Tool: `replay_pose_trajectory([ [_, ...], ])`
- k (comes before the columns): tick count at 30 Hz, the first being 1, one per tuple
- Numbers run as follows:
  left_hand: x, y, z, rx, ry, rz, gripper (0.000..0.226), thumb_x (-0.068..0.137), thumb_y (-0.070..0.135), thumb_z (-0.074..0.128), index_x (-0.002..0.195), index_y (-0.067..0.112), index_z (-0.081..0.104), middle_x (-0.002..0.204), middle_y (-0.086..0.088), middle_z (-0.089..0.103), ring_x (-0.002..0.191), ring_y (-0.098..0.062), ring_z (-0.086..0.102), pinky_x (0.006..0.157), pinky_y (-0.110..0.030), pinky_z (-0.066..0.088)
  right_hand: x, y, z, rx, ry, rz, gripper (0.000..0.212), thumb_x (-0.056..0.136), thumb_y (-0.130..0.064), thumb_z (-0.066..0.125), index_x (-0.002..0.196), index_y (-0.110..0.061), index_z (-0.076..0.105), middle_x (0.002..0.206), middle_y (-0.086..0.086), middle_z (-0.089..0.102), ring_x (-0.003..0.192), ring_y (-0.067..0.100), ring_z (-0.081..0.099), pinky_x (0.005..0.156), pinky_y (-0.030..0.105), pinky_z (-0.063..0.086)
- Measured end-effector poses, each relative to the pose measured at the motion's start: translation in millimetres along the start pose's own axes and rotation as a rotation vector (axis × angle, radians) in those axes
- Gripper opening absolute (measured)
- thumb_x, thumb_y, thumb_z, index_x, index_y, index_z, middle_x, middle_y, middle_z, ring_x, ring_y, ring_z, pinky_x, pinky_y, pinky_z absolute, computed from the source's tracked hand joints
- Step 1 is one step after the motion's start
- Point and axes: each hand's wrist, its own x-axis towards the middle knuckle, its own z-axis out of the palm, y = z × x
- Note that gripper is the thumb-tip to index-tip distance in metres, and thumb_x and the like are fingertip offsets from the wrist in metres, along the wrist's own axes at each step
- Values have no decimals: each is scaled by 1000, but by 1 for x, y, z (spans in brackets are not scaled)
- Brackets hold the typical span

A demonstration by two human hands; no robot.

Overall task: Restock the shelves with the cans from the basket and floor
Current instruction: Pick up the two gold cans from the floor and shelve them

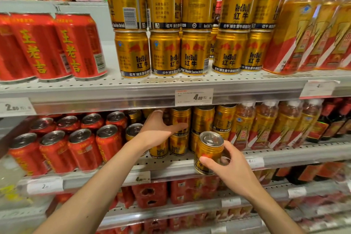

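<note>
Setting: supermarket aisle, grey perforated metal shelves point(171, 83) stacked one above another, white price tags point(193, 97) clipped along the front edges.
Upper shelf: gold ribbed Red Bull cans point(165, 53) two high at the middle; red herbal-tea cans with yellow characters point(79, 45) toward the left edge; clear bottles with gold-and-red labels point(296, 30) toward the right edge.
Middle shelf: red cans with silver tops point(55, 150) on the left part; more stacked gold cans point(204, 119) at the centre; labelled bottles point(264, 125) right of them; dark bottles point(326, 125) at the far right.
Lower shelf: red shrink-wrapped multipacks point(150, 194), blurred.
Left hand point(157, 131): reaches into the middle shelf, fingers and thumb spread and wrapped round an upper gold can in the stack point(180, 119), fingertips hidden behind it.
Right hand point(228, 165): thumb and fingers clamped on a single gold can with a silver pull-tab top point(209, 152), upright, at the front edge of the middle shelf, just before the stacked cans.
</note>
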Motion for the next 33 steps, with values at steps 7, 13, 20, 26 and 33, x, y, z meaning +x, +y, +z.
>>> replay_pose_trajectory([
  [7, -19, -8, -19, -115, 17, -24, 71, 78, 55, 81, 137, 24, 57, 130, 11, 63, 118, -5, 60, 101, -31, 52, -2, -12, 8, -18, -23, -64, 50, 71, -71, 78, 116, -62, 57, 118, -35, 68, 111, -12, 61, 91, 21, 47],
  [13, -56, -14, -48, -210, -49, 114, 41, 82, 45, 81, 118, 30, 68, 105, 11, 74, 102, -1, 68, 81, -11, 51, 5, -36, 31, 22, -116, -147, 55, 76, -61, 82, 126, -53, 61, 121, -28, 72, 109, -3, 69, 86, 17, 55],
  [20, -62, -20, -66, -170, -188, 102, 50, 79, 54, 82, 125, 39, 67, 119, 28, 69, 110, 8, 63, 88, -22, 54, 21, -55, 70, 60, -190, -150, 48, 73, -54, 87, 106, -51, 54, 112, -18, 75, 93, 11, 77, 81, 30, 61],
  [26, -62, -33, -73, -168, -157, 85, 51, 73, 59, 83, 119, 39, 70, 114, 31, 71, 111, 12, 62, 94, -17, 45, 28, -59, 85, 69, -195, -155, 58, 69, -59, 88, 115, -58, 52, 117, -24, 72, 105, 6, 74, 90, 32, 62],
  [33, -59, -34, -75, -338, -3, 111, 50, 68, 55, 83, 112, 33, 75, 105, 16, 79, 103, -1, 72, 90, -29, 54, 28, -65, 62, -294, -81, -381, 70, 81, -74, 68, 139, -36, 56, 132, -26, 63, 118, -8, 60, 95, 17, 52],
])
